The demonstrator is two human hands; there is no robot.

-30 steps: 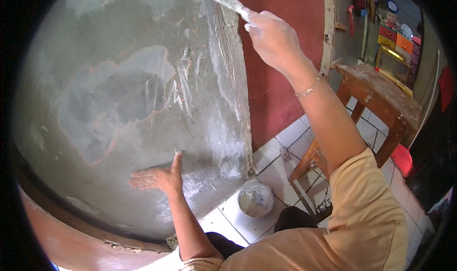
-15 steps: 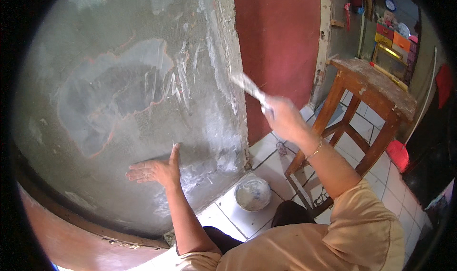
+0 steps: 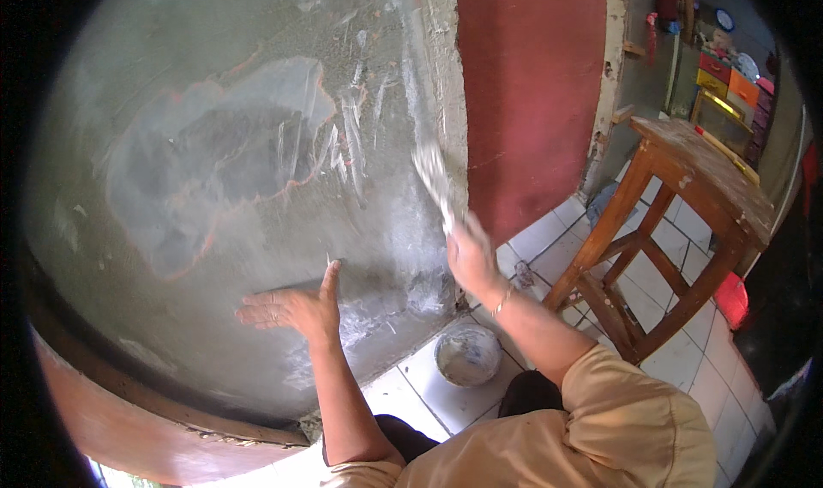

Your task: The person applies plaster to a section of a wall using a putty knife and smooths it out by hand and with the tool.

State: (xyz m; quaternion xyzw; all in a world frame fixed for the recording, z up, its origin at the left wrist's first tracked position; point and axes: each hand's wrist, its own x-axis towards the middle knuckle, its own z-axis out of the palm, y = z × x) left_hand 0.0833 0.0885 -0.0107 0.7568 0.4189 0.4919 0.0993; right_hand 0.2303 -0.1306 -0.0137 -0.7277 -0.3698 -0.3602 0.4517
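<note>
My right hand [image 3: 473, 258] is closed around the handle of a white-coated paintbrush [image 3: 431, 177], its head slightly blurred. The brush end is up against the grey plastered wall [image 3: 214, 248], near the wall's right corner edge, where a white streak runs upward. Lower and to the left, my left hand [image 3: 296, 310] lies against the wall with fingers stretched out and thumb pointing up. It holds nothing. White smears mark the wall around both hands. On the floor below, near my knees, stands a round bowl [image 3: 470, 383] with whitish paste in it.
A worn wooden stool [image 3: 686, 164] stands to the right, with a long yellow-and-red stick [image 3: 729, 156] on its top. Behind the wall corner is a red panel [image 3: 536, 93]. White tiles [image 3: 677, 364] cover the floor. A curved ledge [image 3: 163, 415] runs along the lower left.
My right hand has moved left and down, bringing the brush from the corner edge onto the wall face. My left hand keeps its place on the wall. The view has shifted slightly.
</note>
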